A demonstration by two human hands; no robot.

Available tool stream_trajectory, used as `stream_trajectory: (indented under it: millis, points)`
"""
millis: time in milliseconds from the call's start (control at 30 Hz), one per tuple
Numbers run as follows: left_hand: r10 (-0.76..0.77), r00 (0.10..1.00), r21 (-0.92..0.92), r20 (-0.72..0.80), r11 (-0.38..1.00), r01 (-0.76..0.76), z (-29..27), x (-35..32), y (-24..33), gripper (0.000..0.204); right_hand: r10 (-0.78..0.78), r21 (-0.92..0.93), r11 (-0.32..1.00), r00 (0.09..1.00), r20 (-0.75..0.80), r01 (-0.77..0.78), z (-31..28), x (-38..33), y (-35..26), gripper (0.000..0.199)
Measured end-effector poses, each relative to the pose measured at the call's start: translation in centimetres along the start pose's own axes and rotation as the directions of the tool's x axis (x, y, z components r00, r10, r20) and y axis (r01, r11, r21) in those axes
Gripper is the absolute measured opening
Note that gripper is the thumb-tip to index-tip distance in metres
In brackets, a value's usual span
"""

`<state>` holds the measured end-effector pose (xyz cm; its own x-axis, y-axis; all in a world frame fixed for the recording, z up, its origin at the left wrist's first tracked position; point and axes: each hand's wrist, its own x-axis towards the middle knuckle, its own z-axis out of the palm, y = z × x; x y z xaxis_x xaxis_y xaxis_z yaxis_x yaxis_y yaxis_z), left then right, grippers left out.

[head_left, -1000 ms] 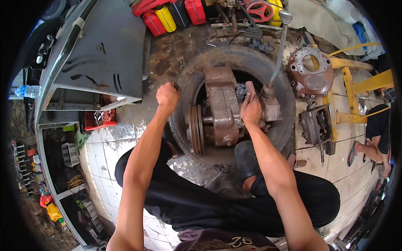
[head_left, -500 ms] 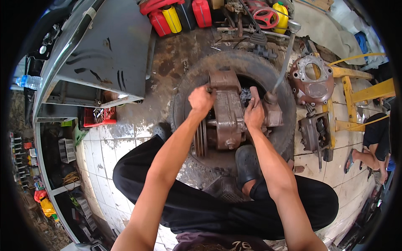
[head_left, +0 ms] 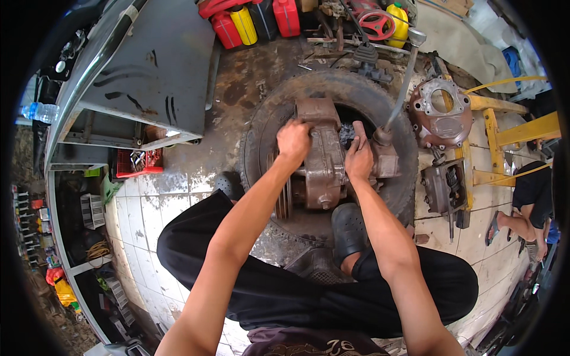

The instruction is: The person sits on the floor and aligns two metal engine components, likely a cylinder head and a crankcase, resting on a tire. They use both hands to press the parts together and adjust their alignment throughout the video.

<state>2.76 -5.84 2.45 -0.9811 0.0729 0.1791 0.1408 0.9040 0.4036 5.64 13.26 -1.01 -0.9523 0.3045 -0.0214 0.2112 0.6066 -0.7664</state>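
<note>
Nearest: black trousers [head_left: 214, 255], knees spread wide. Dark clog [head_left: 349, 228] on the right foot, just short of the tire. The left foot is partly hidden behind the knee.

Brown metal casing [head_left: 323, 172] sits in the opening of a flat-lying tire [head_left: 332, 82], in front of the person and between the two hands. Grooved pulley [head_left: 284, 193] at the casing's left side, partly covered by the left forearm.

Right hand [head_left: 359, 160]: against the casing's right side, fingers bent. A reddish-brown bar [head_left: 358, 129] projects just beyond the fingers; cannot tell whether it is gripped.

Left hand [head_left: 294, 140]: closed, fingers curled, over the upper left part of the casing. A dark bit shows at the thumb side; cannot tell what, if anything, is inside the fist.

Right of the casing, a long grey lever [head_left: 404, 80] rises tilted to the right, knob at its top.

Beyond the tire to the right: brown bell housing [head_left: 440, 115] with a round hole, a smaller open housing [head_left: 439, 188] nearer than it, both beside a yellow frame [head_left: 525, 129]. Red crate [head_left: 139, 161] well to the left.

Farthest: red and yellow canisters [head_left: 244, 25] at the upper edge.
</note>
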Motion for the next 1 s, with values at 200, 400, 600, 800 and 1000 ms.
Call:
stream_trajectory:
  millis: [200,400,600,800,1000]
  points:
    - [0.077,0.996,-0.254,0.051,0.965,-0.062,1.1,-1.7,2.6,0.032,0.000,-0.046,0.999,1.000,-0.016,-0.001,0.5,0.4,1.2,0.038]
    - [0.159,0.984,-0.203,0.080,0.969,-0.141,1.0,-1.4,2.1,0.030,0.028,-0.068,0.997,0.998,-0.060,-0.032,0.4,0.2,0.6,0.036]
    - [0.445,0.823,-0.247,0.352,0.893,-0.377,-2.5,-1.5,1.6,0.027,-0.034,-0.025,0.999,0.996,-0.087,0.032,0.2,0.0,0.3,0.038]
    - [0.399,0.576,-0.410,0.713,0.904,-0.120,-10.1,-0.2,3.1,0.023,-0.069,0.000,0.998,0.985,-0.159,0.069,0.5,0.0,0.6,0.036]
    - [0.134,0.990,-0.267,0.043,0.956,-0.117,-6.4,0.6,1.3,0.021,-0.066,0.002,0.998,0.988,-0.139,0.067,0.8,0.4,1.1,0.037]
